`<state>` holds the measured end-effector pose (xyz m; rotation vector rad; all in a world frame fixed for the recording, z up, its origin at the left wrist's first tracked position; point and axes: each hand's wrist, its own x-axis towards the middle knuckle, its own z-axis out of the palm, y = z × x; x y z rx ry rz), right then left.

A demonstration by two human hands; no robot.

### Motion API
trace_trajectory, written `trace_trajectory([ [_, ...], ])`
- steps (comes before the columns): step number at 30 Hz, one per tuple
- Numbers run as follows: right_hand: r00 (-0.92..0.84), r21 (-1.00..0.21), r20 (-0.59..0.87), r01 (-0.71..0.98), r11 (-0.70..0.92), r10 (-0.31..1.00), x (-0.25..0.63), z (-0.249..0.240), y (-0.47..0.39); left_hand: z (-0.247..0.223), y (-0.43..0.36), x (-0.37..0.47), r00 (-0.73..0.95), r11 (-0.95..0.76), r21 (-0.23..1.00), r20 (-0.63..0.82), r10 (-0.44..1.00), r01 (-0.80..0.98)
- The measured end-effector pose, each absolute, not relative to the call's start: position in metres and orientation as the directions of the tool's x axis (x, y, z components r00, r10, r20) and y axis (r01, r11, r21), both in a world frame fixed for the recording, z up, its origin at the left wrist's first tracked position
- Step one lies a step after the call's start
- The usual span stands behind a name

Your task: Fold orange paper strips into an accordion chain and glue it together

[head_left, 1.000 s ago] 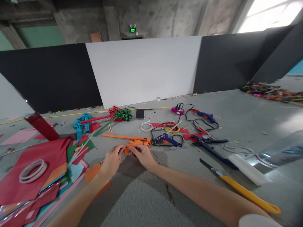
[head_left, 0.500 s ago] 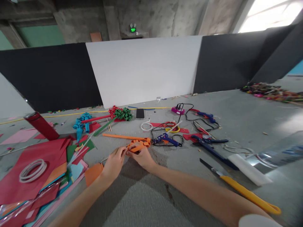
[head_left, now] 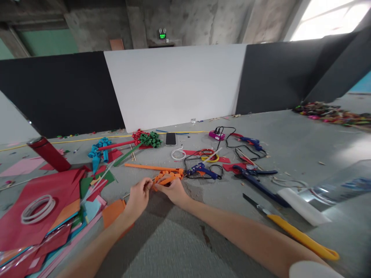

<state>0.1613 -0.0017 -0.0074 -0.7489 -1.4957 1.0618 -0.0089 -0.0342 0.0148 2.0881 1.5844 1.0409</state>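
Observation:
My left hand [head_left: 139,195] and my right hand [head_left: 174,190] meet low over the floor, both pinching an orange paper strip [head_left: 165,181]. The left fingertips close on its near-left end, while the right thumb and fingers press it from the other side. Just beyond my hands lies a cluster of orange curled paper loops [head_left: 177,173]; whether the strip joins it is hidden by my fingers. A long orange paper-covered stick [head_left: 147,166] lies behind. To the right of the loops rests a blue glue gun [head_left: 203,170]. Orange paper sheets [head_left: 113,212] lie beside my left wrist.
At left are red paper sheets [head_left: 20,208], tape rolls [head_left: 38,209] and a red flask [head_left: 49,153]. Green paper loops [head_left: 151,139] and a phone [head_left: 171,139] lie farther back. To the right are blue-handled cutters [head_left: 257,183] and a yellow-handled knife [head_left: 301,233].
My left hand has shifted slightly left and its fingers have curled more. Both hands still pinch the orange strip. The whole view has moved a little.

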Motion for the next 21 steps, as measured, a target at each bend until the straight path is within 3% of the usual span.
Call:
trace_trajectory([
  [5, -0.129, -0.932, 0.357, -0.113, 0.343, 0.925, 0.162, -0.008, 0.001, 0.011, -0.017, -0.029, -0.110, -0.216, 0.806, 0.327, 0.939, 0.551],
  [8, -0.123, -0.937, 0.340, -0.131, 0.325, 0.932, 0.162, -0.008, 0.001, 0.005, -0.011, -0.038, -0.180, -0.160, 0.844, 0.287, 0.941, 0.511],
  [15, -0.139, -0.943, 0.318, -0.150, 0.298, 0.938, 0.162, -0.007, 0.000, 0.002, -0.021, -0.024, -0.113, -0.159, 0.791, 0.276, 0.954, 0.590],
  [21, -0.180, -0.940, 0.314, -0.197, 0.279, 0.932, 0.163, -0.002, -0.001, 0.002, -0.030, -0.008, 0.113, -0.195, 0.910, 0.165, 0.980, 0.366],
])
